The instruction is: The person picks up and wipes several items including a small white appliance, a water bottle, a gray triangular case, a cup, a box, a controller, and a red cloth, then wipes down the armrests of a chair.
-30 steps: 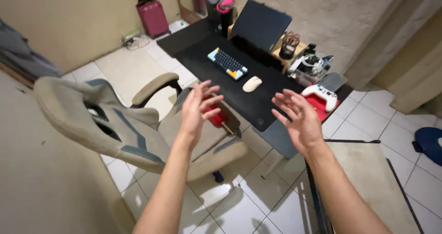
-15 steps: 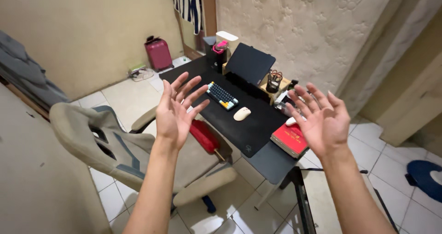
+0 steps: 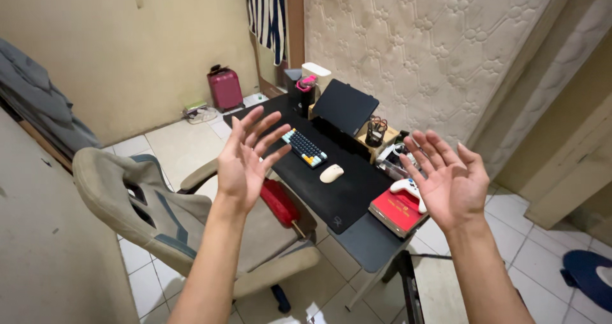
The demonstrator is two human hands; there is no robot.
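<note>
**Both hands empty, lifting above the desk**

You are raising your left hand (image 3: 244,160) and right hand (image 3: 450,182) higher than a second ago, palms turning up, fingers spread and gripping nothing. Your view is pulling back: the desk (image 3: 357,225) with keyboard (image 3: 304,148), mouse (image 3: 331,173) and game controller (image 3: 409,190) is sitting farther below, untouched.

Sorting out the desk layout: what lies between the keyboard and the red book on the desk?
In the head view, a white mouse lies on the black desk mat between the keyboard and the red book.
</note>
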